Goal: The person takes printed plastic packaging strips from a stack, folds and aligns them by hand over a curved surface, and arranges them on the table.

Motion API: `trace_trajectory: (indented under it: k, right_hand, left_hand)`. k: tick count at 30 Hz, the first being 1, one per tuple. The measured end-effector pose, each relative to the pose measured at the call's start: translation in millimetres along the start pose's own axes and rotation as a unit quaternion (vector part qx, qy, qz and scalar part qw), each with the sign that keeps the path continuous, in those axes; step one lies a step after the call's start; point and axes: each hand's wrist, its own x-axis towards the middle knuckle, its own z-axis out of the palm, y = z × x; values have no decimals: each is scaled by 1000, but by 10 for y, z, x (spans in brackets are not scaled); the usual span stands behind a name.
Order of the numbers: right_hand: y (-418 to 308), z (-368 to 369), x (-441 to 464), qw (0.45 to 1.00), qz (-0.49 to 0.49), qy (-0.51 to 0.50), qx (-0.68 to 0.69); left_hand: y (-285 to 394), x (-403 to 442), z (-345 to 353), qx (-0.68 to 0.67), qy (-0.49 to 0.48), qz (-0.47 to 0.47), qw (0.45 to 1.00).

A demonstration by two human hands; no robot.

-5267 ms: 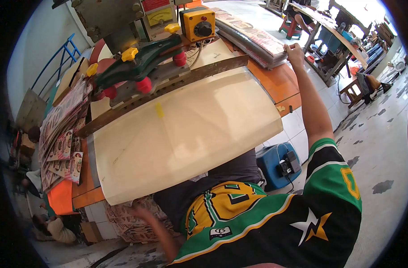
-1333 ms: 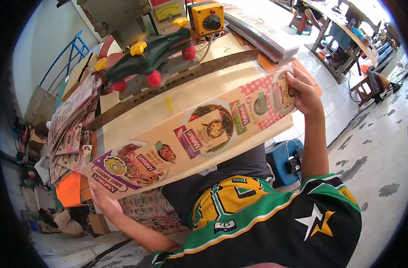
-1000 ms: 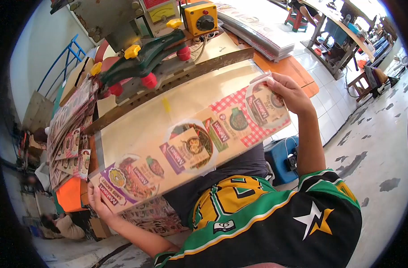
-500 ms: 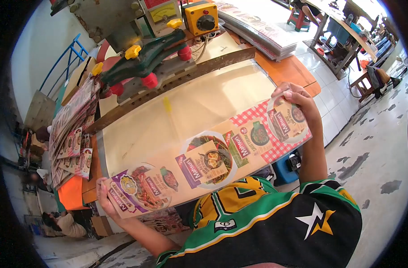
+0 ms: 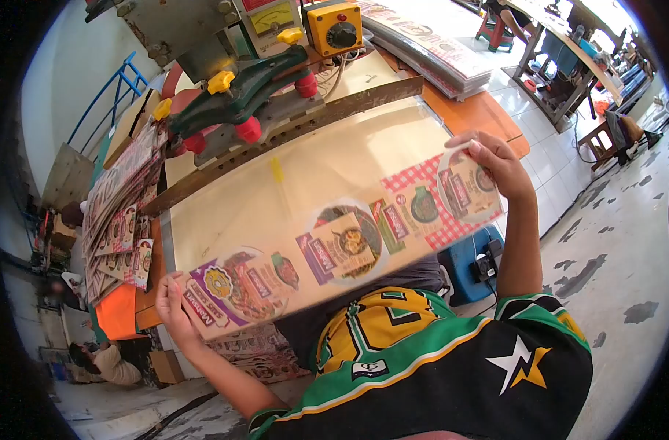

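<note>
A long printed plastic sheet [image 5: 294, 290] with food pictures and "Mahsuri" labels is stretched between my two hands, slightly blurred. My left hand [image 5: 177, 314] grips its left end, thumb on top. At the other end, my right hand [image 5: 504, 163] pinches the upper right corner by the red checked print. Beneath and beyond the sheet lies a cream work surface [image 5: 239, 198] with a yellow tape mark. Along its far side runs a rusty metal bar [image 5: 305, 139], below a machine with a green clamp frame [image 5: 239, 99], yellow knobs and red feet.
Printed sheets are stacked at the left [image 5: 118, 198], and another stack of printed sheets [image 5: 429, 55] lies at the back right. A yellow control box [image 5: 333, 29] sits on the machine. Near my lap is a blue container [image 5: 470, 275]. Other people are in the background.
Both hands have shifted the printed sheet slightly away from my body, toward the metal bar; its left end has risen most. The grip at both ends stays the same.
</note>
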Motion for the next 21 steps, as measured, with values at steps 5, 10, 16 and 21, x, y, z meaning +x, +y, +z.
trace_trajectory:
  k: [5,10,16,21]
  right_hand:
    - [-2,-211,155,988,-86,17,-129]
    - [178,-308,224,983,-140,4,-116]
    - [612,-369,124,993,25,-29,-116]
    - [581,-261,169,985,31,22,-167]
  left_hand:
    - [-15,272,-387,139,-50,75,986]
    - [-133,352,-500,162,-21,146,976]
    - [-372,215,-542,218,-73,10,973]
    - [-422,250,-396,203,-112,-12,973]
